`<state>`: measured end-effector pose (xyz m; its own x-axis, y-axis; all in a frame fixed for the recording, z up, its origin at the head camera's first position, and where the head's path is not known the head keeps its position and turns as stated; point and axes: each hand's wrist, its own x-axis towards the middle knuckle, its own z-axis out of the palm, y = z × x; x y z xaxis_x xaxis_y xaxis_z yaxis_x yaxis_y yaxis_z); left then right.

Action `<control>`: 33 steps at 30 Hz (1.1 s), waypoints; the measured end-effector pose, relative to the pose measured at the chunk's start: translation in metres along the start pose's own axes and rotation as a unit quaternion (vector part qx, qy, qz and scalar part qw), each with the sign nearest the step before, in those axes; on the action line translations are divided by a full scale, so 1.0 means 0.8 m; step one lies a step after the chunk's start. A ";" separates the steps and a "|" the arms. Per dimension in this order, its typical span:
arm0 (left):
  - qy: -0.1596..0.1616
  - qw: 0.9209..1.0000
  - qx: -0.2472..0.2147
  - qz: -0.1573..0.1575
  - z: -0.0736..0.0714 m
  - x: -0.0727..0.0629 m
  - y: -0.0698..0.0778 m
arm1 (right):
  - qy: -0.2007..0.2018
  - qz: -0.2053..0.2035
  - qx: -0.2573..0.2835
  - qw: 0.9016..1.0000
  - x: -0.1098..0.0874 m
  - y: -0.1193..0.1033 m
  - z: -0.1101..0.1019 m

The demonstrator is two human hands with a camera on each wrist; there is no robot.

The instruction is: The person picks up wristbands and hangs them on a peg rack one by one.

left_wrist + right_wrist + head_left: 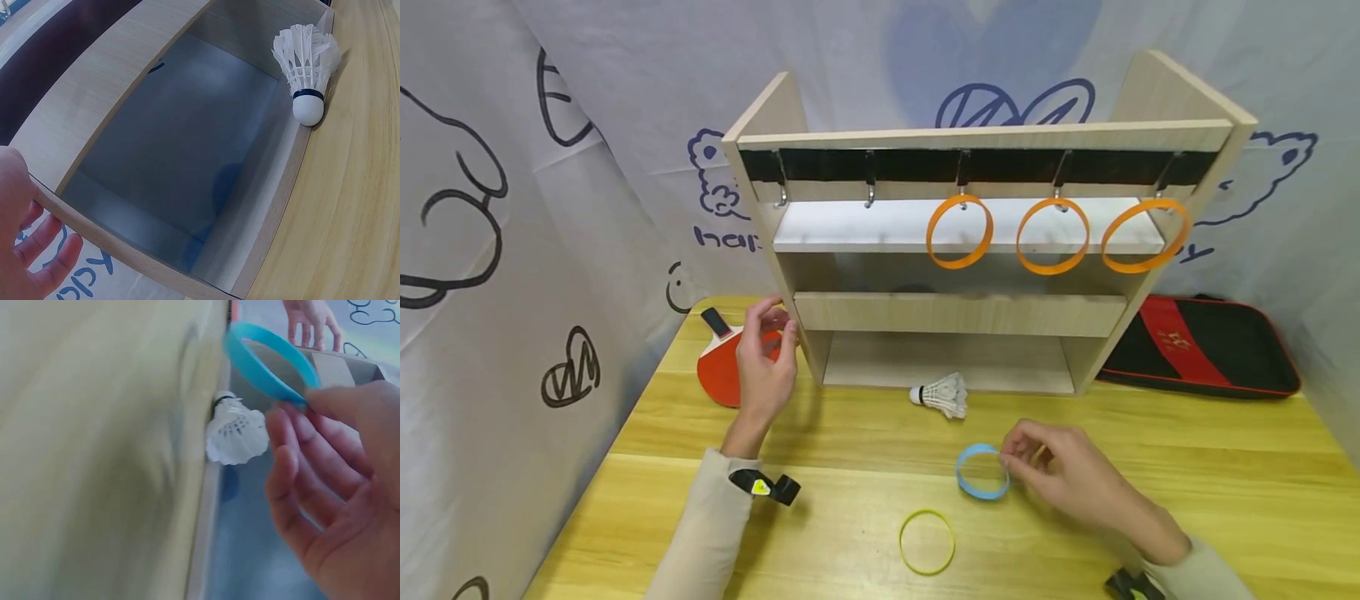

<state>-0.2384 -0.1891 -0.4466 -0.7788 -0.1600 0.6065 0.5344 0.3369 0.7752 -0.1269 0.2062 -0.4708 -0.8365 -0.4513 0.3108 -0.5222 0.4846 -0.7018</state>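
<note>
Between thumb and fingers, my right hand pinches the right side of a blue silicone wristband, which the right wrist view shows lifted off the table. My left hand is at the left side panel of a wooden rack, fingers loosely bent beside its edge; whether they press on it I cannot tell. Flat on the table in front lies a yellow wristband. Three orange wristbands hang from the rack's hooks: one on the middle hook, another beside it, and the last at the far right.
Two hooks at the rack's left hold nothing. A white shuttlecock lies against the rack's bottom front edge. Left of the rack is a red table tennis bat, partly behind my left hand. A black and red case lies at the right.
</note>
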 end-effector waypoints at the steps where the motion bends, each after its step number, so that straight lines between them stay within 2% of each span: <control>1: -0.001 1.000 0.000 -0.001 0.000 0.000 0.000 | 0.017 -0.010 -0.003 1.000 0.004 -0.002 0.000; 4: -0.002 1.000 0.001 -0.002 0.000 -0.001 -0.001 | 0.057 -0.032 -0.012 0.998 0.015 -0.009 0.000; 10: -0.004 1.000 -0.001 -0.006 0.000 0.000 -0.001 | 0.095 -0.047 -0.016 0.994 0.038 -0.026 0.000; 18: -0.005 1.000 -0.004 -0.009 0.000 0.000 0.001 | 0.159 -0.094 0.019 0.983 0.067 -0.043 -0.001; 27: -0.004 1.000 -0.004 -0.012 0.000 0.000 0.002 | 0.165 -0.089 0.004 0.982 0.087 -0.065 -0.019; 33: -0.002 1.000 -0.004 -0.012 0.000 0.000 0.002 | 0.176 -0.102 0.004 0.979 0.101 -0.081 -0.022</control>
<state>-0.2374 -0.1887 -0.4454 -0.7924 -0.1651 0.5872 0.5183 0.3253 0.7909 -0.1633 0.1518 -0.3887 -0.7205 -0.2512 0.6464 -0.6848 0.4052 -0.6058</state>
